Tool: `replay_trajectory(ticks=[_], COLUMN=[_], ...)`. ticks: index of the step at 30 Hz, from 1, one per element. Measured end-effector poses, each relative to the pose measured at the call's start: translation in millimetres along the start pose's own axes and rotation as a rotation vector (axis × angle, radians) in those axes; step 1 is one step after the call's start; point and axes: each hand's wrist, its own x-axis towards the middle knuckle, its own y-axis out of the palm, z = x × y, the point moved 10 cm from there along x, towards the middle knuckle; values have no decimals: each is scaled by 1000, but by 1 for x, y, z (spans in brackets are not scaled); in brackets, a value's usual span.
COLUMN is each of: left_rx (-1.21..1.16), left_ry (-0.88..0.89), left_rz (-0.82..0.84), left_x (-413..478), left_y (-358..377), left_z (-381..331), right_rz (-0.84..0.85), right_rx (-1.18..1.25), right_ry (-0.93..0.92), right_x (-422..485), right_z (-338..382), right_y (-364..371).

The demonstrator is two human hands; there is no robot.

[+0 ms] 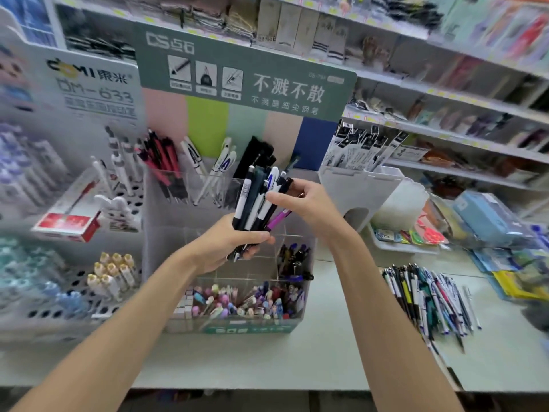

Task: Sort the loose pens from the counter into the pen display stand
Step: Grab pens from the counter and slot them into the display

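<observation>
My left hand [230, 242] grips a bundle of pens [258, 200], black, white and one purple, held upright in front of the clear acrylic pen display stand [166, 233]. My right hand [309, 203] pinches the top of one pen in that bundle, fingers curled round it. The stand's back compartments hold red-black pens [166, 165] and white pens [214, 171]; its front trays hold colourful pens [246, 301]. A pile of loose pens [430, 298] lies on the counter [297, 352] to the right.
A white perforated rack [59, 298] with capped pens stands at the left, with a red box [66, 224] on it. A white holder [359, 185] with packaged refills sits right of the stand. Pouches and packets crowd the far right; shelves run behind.
</observation>
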Motion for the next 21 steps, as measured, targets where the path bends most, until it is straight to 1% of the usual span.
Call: replay_trajectory(ticks=[2, 5, 8, 13, 16, 21], left_rx=[20, -89, -170, -103, -3, -23], left_ry=[4, -26, -24, 27, 59, 63], left_rz=[5, 30, 82, 70, 58, 6], left_x=[-1, -4, -7, -12, -15, -22], left_y=[0, 4, 8, 5, 4, 2], left_z=[0, 5, 8, 7, 4, 5], right_rz=[6, -13, -36, 13, -6, -4], right_rx=[8, -3, 19, 17, 34, 29], right_ry=[11, 4, 36, 20, -16, -17], right_x=[-1, -1, -3, -5, -4, -4], right_z=[0, 1, -2, -1, 5, 7], right_y=[3, 4, 1, 4, 1, -1])
